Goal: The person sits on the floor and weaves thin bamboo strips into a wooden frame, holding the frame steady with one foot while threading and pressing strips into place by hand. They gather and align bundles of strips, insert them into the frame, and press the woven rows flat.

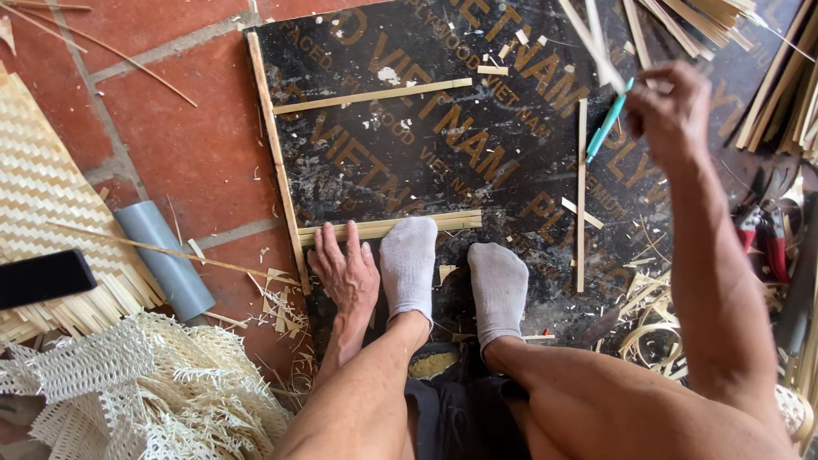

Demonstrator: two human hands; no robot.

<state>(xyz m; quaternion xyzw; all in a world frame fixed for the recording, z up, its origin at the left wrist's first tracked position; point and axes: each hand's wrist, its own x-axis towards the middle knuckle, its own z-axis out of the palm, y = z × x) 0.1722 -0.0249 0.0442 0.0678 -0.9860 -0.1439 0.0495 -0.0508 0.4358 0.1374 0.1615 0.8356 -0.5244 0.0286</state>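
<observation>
My left hand (pixel 343 268) lies flat, fingers spread, pressing the left end of a pale bamboo strip (pixel 443 222) on a black printed plywood board (pixel 409 145). A grey-socked foot (pixel 409 262) rests on that strip beside the hand; the other socked foot (pixel 498 285) stands just behind it. My right hand (pixel 669 106) is raised at the upper right, closed on thin bamboo slats (pixel 596 38) and a teal pen (pixel 607 125). Three more strips lie as a frame: a long left one (pixel 274 153), a top one (pixel 372 95), a right one (pixel 581 196).
Woven bamboo mat (pixel 43 187) and a grey pipe (pixel 164 258) lie left on red tiles. White mesh scraps (pixel 153 383) sit at lower left, with a black phone (pixel 44 277) nearby. Bamboo slat bundles (pixel 784 85) and red-handled pliers (pixel 763 230) are at right; shavings litter the board.
</observation>
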